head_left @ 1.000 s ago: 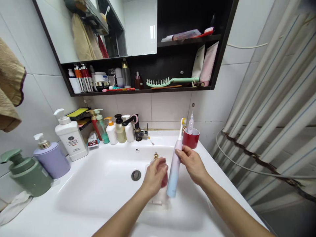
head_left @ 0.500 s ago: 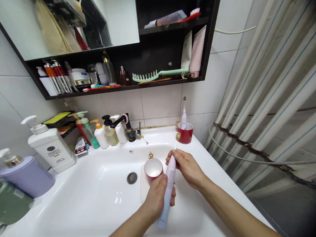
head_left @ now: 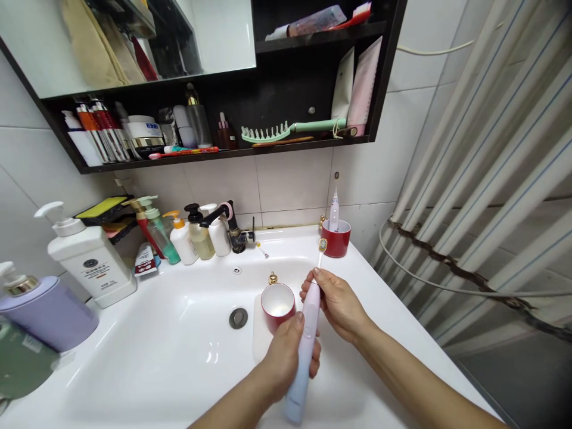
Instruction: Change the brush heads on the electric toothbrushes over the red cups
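Note:
An electric toothbrush (head_left: pixel 304 348), pink fading to pale blue, is held over the right side of the sink with its bristle head (head_left: pixel 322 245) pointing away from me. My left hand (head_left: pixel 289 348) is wrapped round the handle's middle. With finger and thumb, my right hand (head_left: pixel 333 301) pinches the neck where the brush head meets the handle. Just left of the handle stands a red cup (head_left: pixel 277 307) with a white inside, partly hidden by my left hand. It rests on a pale mat (head_left: pixel 261 342) in the sink.
Another red cup (head_left: pixel 336 243) holds a second electric toothbrush (head_left: pixel 334 208) on the back right corner. A black faucet (head_left: pixel 235 229) and several pump bottles (head_left: pixel 183 238) line the sink's back. Above hangs a dark shelf cabinet (head_left: pixel 286 98). White pipes (head_left: pixel 482 196) run along the right.
The view has shifted slightly. Both hands keep their hold on the toothbrush, which has barely moved.

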The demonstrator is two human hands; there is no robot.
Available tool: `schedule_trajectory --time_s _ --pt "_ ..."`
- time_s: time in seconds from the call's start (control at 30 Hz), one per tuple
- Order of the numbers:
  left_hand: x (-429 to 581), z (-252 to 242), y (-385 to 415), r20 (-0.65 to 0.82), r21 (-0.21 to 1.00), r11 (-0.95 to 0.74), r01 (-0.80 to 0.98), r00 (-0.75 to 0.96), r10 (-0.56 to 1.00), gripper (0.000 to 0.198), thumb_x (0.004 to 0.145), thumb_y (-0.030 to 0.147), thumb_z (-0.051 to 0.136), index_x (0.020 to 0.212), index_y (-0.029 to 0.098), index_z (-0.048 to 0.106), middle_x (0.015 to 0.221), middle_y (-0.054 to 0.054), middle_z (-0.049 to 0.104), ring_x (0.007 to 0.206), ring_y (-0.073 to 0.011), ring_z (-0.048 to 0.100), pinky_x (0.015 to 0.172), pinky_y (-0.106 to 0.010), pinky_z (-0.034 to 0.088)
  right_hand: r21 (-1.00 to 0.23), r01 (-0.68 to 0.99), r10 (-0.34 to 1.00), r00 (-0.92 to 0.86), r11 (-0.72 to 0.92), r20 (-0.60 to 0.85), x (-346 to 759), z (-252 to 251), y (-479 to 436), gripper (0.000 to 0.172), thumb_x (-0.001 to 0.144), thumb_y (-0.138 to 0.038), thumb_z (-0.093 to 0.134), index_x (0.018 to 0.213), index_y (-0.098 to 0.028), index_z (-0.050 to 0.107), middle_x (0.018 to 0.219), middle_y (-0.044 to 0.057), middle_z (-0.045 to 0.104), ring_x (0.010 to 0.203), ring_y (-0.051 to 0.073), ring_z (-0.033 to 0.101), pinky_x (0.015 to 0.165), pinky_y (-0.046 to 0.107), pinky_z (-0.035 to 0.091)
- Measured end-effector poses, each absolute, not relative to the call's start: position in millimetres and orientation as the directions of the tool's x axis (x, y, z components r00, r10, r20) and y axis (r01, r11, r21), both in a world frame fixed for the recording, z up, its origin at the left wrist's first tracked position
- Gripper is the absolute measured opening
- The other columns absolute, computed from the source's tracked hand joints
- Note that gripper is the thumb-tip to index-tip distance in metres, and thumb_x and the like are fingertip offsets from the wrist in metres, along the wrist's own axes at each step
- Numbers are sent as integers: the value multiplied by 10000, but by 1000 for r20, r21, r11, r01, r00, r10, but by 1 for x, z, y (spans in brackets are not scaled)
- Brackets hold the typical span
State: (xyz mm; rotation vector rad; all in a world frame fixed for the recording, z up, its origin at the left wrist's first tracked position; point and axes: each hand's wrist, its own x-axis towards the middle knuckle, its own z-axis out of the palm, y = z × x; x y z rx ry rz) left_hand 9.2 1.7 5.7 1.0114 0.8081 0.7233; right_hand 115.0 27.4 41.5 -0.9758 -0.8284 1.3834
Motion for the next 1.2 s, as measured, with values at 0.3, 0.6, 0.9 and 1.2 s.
schedule_trajectory --time_s 0.3,0.6,0.9,1.2 --pt "8 7 3 -227 941 320 -110 497 837 422 652 541 242 674 144 384 474 28 418 337 -53 358 388 -213 269 -910 -411 995 53 -56 -85 113 43 27 222 627 -372 488 604 -152 466 524 -13 530 506 98 515 540 233 396" --pt "7 9 3 -291 900 416 -133 529 797 440 649 551 228 675 141 386 459 29 412 325 -54 353 384 -215 266 -897 -436 992 61 -73 -111 115 40 29 222 619 -374 496 595 -155 466 520 -11 524 500 99 510 531 235 394" --pt "7 9 3 -258 923 364 -128 495 830 411 653 527 273 672 136 397 455 27 421 322 -56 356 380 -216 261 -894 -441 991 61 -77 -115 114 37 29 191 622 -353 502 610 -163 482 545 -15 533 519 95 513 570 238 399" --pt "6 11 3 -339 868 474 -148 521 783 442 636 558 254 661 139 395 441 28 410 317 -57 350 376 -213 246 -836 -541 990 39 -96 -138 114 35 31 164 632 -324 506 589 -169 473 526 -25 517 494 84 491 580 246 403"
